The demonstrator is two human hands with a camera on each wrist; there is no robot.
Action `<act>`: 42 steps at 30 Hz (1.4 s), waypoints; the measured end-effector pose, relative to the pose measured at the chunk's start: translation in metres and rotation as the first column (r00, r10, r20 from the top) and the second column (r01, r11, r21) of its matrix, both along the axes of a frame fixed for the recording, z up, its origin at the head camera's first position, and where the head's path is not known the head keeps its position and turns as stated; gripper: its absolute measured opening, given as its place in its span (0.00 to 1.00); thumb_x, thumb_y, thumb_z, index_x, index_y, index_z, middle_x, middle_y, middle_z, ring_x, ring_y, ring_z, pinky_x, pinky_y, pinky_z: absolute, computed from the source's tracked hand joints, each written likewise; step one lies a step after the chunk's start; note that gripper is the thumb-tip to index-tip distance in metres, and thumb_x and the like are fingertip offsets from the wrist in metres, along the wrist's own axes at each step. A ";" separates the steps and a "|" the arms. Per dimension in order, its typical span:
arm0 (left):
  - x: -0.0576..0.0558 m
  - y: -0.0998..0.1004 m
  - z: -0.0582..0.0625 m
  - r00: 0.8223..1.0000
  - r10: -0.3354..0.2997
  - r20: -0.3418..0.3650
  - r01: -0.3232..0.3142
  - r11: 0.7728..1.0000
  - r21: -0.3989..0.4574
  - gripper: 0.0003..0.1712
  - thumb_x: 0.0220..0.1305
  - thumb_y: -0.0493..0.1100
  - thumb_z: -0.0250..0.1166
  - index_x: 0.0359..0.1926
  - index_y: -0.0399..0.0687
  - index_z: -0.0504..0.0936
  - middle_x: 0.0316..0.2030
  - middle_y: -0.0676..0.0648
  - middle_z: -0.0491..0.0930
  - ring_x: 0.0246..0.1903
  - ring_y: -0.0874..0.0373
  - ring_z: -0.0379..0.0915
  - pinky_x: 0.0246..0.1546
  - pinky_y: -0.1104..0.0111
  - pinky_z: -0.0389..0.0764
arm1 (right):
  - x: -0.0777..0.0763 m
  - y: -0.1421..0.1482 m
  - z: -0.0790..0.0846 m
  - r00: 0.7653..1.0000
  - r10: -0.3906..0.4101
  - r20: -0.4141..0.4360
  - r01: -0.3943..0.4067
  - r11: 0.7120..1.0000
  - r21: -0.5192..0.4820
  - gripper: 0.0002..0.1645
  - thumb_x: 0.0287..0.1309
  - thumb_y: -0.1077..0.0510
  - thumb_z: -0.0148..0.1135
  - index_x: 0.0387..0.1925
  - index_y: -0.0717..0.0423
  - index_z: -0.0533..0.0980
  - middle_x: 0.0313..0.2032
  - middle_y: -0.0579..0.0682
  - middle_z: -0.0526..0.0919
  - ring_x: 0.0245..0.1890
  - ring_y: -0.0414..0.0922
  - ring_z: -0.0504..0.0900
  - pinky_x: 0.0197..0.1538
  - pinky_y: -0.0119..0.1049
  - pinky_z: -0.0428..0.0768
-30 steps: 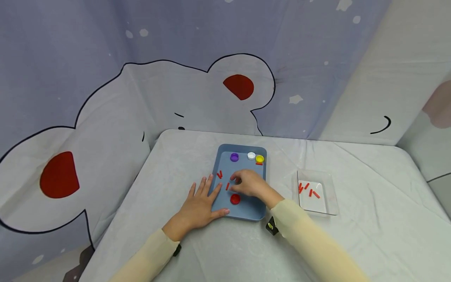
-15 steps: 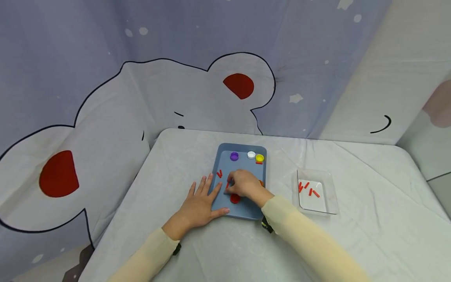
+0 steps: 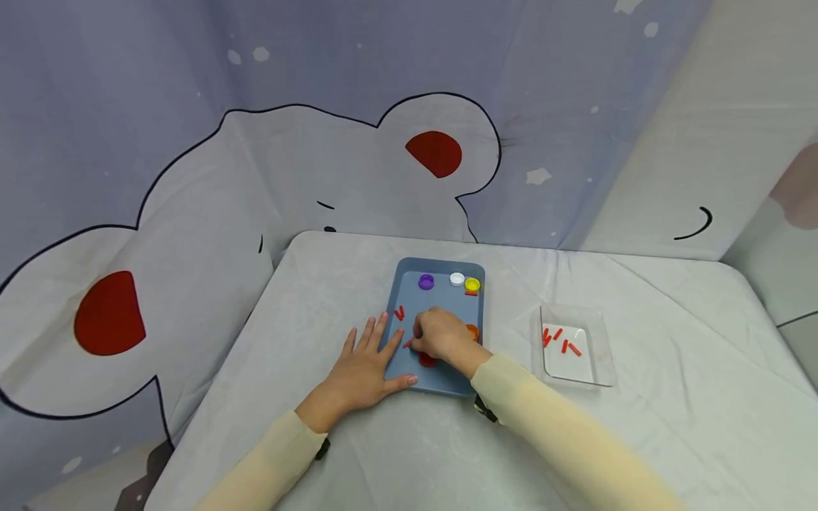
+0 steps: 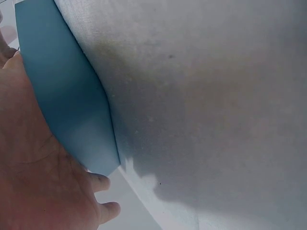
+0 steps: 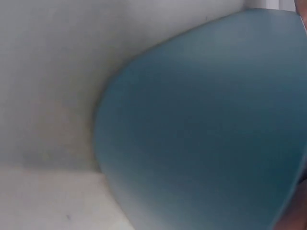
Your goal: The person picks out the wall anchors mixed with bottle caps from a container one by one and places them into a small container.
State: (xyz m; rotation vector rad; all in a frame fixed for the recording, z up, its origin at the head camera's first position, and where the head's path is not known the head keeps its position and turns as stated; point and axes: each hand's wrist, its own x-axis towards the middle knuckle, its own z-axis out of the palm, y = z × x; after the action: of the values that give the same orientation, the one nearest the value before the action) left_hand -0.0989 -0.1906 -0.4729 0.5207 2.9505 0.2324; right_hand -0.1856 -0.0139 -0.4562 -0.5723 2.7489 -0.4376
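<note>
A blue-grey tray [image 3: 441,301] lies on the table in the head view. My left hand [image 3: 361,372] is spread flat over its left edge, fingers straight; the left wrist view shows the palm [image 4: 38,158] against the tray's side wall [image 4: 67,86]. Over the middle of the tray, my right hand [image 3: 441,333] pinches a small red stick [image 3: 407,344] between thumb and fingers. Just below that hand is a red round cap [image 3: 427,360], partly covered by it. An orange cap [image 3: 473,331] shows beyond its wrist. The right wrist view is mostly tray wall [image 5: 201,120].
Purple [image 3: 426,282], white [image 3: 456,279] and yellow [image 3: 471,284] caps sit at the tray's far end, with a red stick [image 3: 471,293] by the yellow one. More red sticks [image 3: 399,313] lie at the tray's left. A clear box [image 3: 603,355] holding several sticks stands to the right.
My right hand has moved left and taken hold of the red stick, which now lies at a different slant and slightly lower. The left hand has stayed in place.
</note>
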 end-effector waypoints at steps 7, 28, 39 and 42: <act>0.001 0.000 0.000 1.000 0.006 0.009 -0.006 1.000 -0.001 0.55 0.65 0.79 0.49 0.80 0.49 0.53 0.80 0.38 0.38 0.79 0.37 0.35 0.74 0.38 0.41 | -0.001 -0.002 0.002 0.999 0.018 0.033 -0.019 1.000 0.021 0.17 0.56 0.44 0.75 0.38 0.49 0.81 0.35 0.48 0.78 0.34 0.47 0.76 0.40 0.41 0.79; 0.002 0.001 0.004 0.999 0.013 0.046 -0.013 1.000 -0.016 0.58 0.65 0.79 0.49 0.81 0.46 0.47 0.81 0.40 0.33 0.79 0.39 0.33 0.74 0.39 0.40 | 0.002 -0.014 0.000 1.000 -0.007 0.025 0.005 0.995 0.102 0.22 0.58 0.40 0.72 0.31 0.54 0.79 0.33 0.51 0.78 0.31 0.47 0.77 0.38 0.44 0.81; 0.002 0.001 0.006 1.000 0.012 0.026 -0.012 1.000 -0.001 0.58 0.65 0.79 0.50 0.81 0.45 0.50 0.81 0.39 0.37 0.79 0.38 0.35 0.74 0.39 0.42 | -0.003 0.013 0.010 0.992 0.090 0.093 -0.077 0.987 -0.138 0.13 0.55 0.52 0.75 0.34 0.55 0.81 0.29 0.46 0.79 0.28 0.43 0.77 0.33 0.35 0.78; 0.002 0.001 0.006 1.000 0.015 0.024 -0.015 1.000 -0.007 0.58 0.65 0.79 0.49 0.81 0.46 0.50 0.81 0.39 0.37 0.79 0.38 0.35 0.74 0.39 0.42 | -0.002 0.022 0.014 0.992 0.116 0.055 -0.102 0.972 -0.212 0.13 0.55 0.52 0.76 0.35 0.55 0.81 0.31 0.47 0.81 0.30 0.42 0.76 0.36 0.36 0.78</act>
State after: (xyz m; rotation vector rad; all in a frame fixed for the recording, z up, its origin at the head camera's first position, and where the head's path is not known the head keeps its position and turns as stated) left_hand -0.0972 -0.1893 -0.4672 0.4919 2.9319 0.2284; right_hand -0.1877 0.0080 -0.4426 -0.7411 2.6096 -0.7114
